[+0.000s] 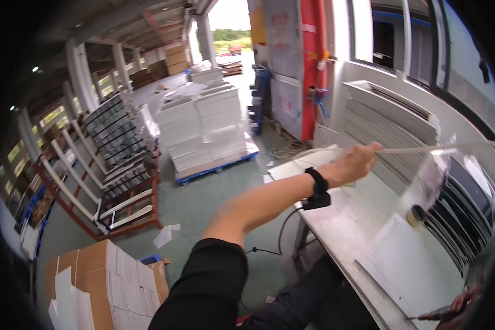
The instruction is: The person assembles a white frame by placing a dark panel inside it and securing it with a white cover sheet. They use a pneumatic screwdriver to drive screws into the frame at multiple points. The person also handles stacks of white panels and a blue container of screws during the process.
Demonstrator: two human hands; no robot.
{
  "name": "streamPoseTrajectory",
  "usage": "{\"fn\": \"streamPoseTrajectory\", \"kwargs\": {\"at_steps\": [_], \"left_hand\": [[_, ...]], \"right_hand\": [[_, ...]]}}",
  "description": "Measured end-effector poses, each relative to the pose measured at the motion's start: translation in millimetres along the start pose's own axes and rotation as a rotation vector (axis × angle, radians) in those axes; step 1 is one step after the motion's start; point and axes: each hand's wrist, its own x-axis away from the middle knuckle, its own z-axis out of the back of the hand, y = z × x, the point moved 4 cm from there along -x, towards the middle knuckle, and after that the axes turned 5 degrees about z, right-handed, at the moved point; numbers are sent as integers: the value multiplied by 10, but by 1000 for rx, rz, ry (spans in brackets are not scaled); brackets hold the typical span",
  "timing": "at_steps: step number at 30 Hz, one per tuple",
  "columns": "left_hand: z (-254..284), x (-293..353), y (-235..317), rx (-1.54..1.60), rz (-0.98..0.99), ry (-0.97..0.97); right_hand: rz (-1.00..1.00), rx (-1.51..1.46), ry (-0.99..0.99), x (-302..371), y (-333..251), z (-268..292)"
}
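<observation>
While the left hand (353,166) is clenched round a pale hose (423,149) above the worktable (344,217), slack could snag the tape roll (416,215) there; right hand (467,302) grips a power driver (439,315) at its near end, so one slip might scratch the white panel (415,258).

The pale hose (423,149) looks like smooth, satiny plastic; the power tool (445,315) has a metal-looking bit. The worktable top (344,223) is smooth but scuffed, the white panel (415,267) even and matt. Clear plastic film (432,176) shines in wrinkles, the carton (85,264) is dull brown cardboard, and the black sleeve (206,278) is matt cloth.
</observation>
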Motion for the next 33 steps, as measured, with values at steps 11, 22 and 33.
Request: {"fn": "streamPoseTrajectory", "kwargs": {"at_steps": [11, 22, 33], "left_hand": [[-939, 452, 1163, 300, -144, -320], [-2769, -688, 881, -57, -255, -885], [-3062, -564, 742, -25, -157, -819]], "right_hand": [[152, 111, 178, -563, -318, 118], [107, 60, 199, -699, 222, 477], [103, 88, 202, -834, 675, 821]]}}
